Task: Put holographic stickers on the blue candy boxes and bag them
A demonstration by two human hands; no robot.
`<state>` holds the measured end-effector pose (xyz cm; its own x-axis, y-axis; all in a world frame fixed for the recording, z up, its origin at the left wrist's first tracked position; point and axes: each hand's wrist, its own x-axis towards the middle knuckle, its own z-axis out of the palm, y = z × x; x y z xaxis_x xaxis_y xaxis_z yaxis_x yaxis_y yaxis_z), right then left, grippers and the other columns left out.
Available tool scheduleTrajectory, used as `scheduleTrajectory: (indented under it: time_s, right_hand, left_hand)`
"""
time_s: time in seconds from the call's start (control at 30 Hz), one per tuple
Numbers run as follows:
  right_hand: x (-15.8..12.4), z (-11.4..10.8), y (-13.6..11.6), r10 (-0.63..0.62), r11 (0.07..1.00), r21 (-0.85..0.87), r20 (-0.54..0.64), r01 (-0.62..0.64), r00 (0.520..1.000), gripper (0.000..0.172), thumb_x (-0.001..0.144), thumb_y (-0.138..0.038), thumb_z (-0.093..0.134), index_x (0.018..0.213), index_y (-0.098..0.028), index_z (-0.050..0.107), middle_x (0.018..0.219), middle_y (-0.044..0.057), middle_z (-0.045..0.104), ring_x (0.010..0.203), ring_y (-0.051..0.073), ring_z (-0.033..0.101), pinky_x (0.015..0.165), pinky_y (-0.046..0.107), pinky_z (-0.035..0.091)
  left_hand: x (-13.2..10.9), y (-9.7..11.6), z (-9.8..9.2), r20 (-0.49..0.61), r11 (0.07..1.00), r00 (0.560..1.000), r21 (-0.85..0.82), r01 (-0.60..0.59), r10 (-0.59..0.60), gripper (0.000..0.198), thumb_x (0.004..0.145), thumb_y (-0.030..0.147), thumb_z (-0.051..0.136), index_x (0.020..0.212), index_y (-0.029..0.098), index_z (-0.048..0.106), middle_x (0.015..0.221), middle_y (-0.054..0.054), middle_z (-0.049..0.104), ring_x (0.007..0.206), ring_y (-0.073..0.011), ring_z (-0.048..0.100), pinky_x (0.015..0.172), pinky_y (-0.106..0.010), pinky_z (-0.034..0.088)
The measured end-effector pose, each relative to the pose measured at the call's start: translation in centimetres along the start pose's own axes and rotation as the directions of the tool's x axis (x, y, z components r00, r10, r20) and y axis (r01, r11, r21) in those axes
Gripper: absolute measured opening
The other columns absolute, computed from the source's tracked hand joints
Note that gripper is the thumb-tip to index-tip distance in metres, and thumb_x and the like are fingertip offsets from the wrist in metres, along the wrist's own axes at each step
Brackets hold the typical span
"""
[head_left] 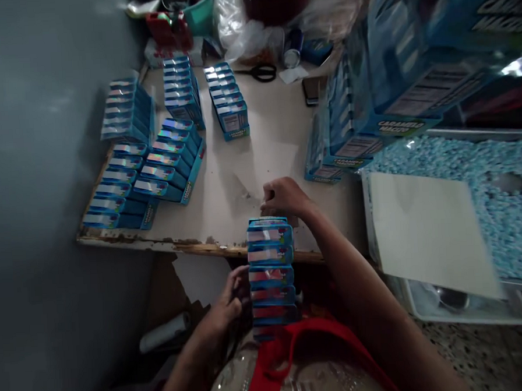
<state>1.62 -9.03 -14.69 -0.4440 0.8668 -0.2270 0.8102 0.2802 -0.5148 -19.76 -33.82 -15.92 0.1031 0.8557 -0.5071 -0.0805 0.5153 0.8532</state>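
Note:
A display box of small blue candy packs (271, 275) stands in a row between my body and the table's front edge. My left hand (232, 297) is at its left side with curled fingers against it, partly hidden in shadow. Just beyond the far end of the display box, my right hand (285, 197) is closed over the table. Whatever its fingers pinch is too small or hidden to make out. A faint clear scrap (242, 190) lies left of that hand.
Several filled display boxes (171, 159) stand at the table's left. Wrapped ones (349, 126) are stacked high at the right. Scissors (263, 73), a can (293, 48) and a phone (312, 92) lie at the back. A tray of blue candies (515, 205) bears a pale board (424, 228).

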Motion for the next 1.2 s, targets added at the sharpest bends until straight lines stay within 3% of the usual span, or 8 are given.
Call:
scheduleTrajectory:
  time_s: [0.07,0.13,0.27,0.37,0.47,0.7,1.03,1.2]
  right_hand:
    - [-0.1,0.2,-0.1,-0.025,1.0,0.012,0.024,0.025,0.999,0.006,0.073,-0.025,0.077,0.077,-0.02,0.076,0.075,0.001,0.074,0.072,0.014,0.063,0.064,0.025,0.035]
    - [-0.2,0.3,-0.2,-0.032,0.999,0.013,0.042,0.032,0.999,0.005,0.072,-0.024,0.076,0.076,-0.02,0.075,0.072,0.0,0.072,0.069,0.014,0.061,0.062,0.025,0.032]
    - [-0.7,0.3,-0.7,-0.028,0.999,-0.018,0.068,0.029,0.997,0.006,0.072,-0.025,0.076,0.074,-0.021,0.073,0.069,-0.001,0.07,0.066,0.013,0.057,0.061,0.026,0.029]
    - [-0.8,0.2,-0.8,-0.044,0.998,-0.036,0.08,0.047,0.996,0.006,0.074,-0.026,0.077,0.075,-0.021,0.073,0.071,-0.001,0.071,0.066,0.013,0.056,0.061,0.026,0.028]
    - [-0.6,0.2,-0.6,-0.054,0.998,-0.02,0.077,0.056,0.996,0.009,0.074,-0.025,0.079,0.073,-0.022,0.071,0.071,-0.002,0.071,0.066,0.013,0.056,0.061,0.026,0.027]
    - [-1.8,-0.2,0.5,0.027,0.99,0.14,-0.077,-0.016,0.997,0.017,0.083,-0.032,0.08,0.076,-0.019,0.071,0.073,-0.003,0.071,0.07,0.011,0.057,0.063,0.022,0.032]
    - [-6.6,-1.2,0.7,0.116,0.978,-0.178,0.033,-0.108,0.993,0.016,0.094,-0.019,0.063,0.093,-0.019,0.079,0.096,0.008,0.079,0.086,0.018,0.067,0.068,0.029,0.031]
    - [-7.2,-0.7,0.5,0.136,0.987,-0.094,0.017,-0.134,0.991,0.017,0.091,-0.015,0.064,0.087,-0.021,0.079,0.089,0.005,0.079,0.081,0.018,0.068,0.067,0.027,0.034]
  left_hand:
    - [1.8,3.6,-2.1,0.061,0.939,0.989,0.311,-0.146,0.134,0.05,0.073,0.078,0.073,0.099,0.037,0.085,0.114,-0.011,0.078,0.112,-0.0368,0.073,0.096,-0.052,0.059]
    - [4.4,7.1,-3.3,-0.099,0.823,0.939,0.518,-0.234,0.329,0.033,0.084,0.063,0.073,0.094,0.032,0.082,0.092,-0.008,0.079,0.087,-0.0285,0.075,0.086,-0.045,0.061]
    - [10.8,11.8,-2.4,0.078,0.324,0.673,0.832,-0.45,0.735,0.025,0.086,0.049,0.077,0.101,0.029,0.079,0.109,-0.007,0.077,0.107,-0.0265,0.067,0.105,-0.045,0.051]
    - [15.0,12.8,-0.8,0.369,-0.022,0.618,0.87,-0.493,0.694,0.019,0.09,0.041,0.073,0.1,0.026,0.079,0.121,-0.009,0.074,0.119,-0.0295,0.062,0.107,-0.048,0.045]
    - [17.3,12.3,-0.4,0.47,-0.189,0.631,0.867,-0.46,0.617,0.019,0.097,0.027,0.06,0.09,0.021,0.077,0.099,-0.01,0.074,0.101,-0.0268,0.064,0.091,-0.043,0.046]
    - [18.0,10.4,-0.9,0.529,-0.381,0.57,0.848,-0.367,0.629,0.03,0.099,0.014,0.051,0.076,0.019,0.069,0.075,-0.007,0.066,0.076,-0.0213,0.056,0.066,-0.035,0.035]
    - [16.5,9.2,-0.6,0.564,-0.43,0.422,0.821,-0.375,0.709,0.03,0.096,0.008,0.053,0.07,0.02,0.062,0.07,-0.005,0.062,0.071,-0.0196,0.05,0.062,-0.035,0.03]
    - [14.7,8.7,0.2,0.521,-0.397,0.475,0.852,-0.342,0.709,0.025,0.098,0.013,0.053,0.077,0.021,0.066,0.072,-0.004,0.065,0.072,-0.0206,0.054,0.063,-0.035,0.033]
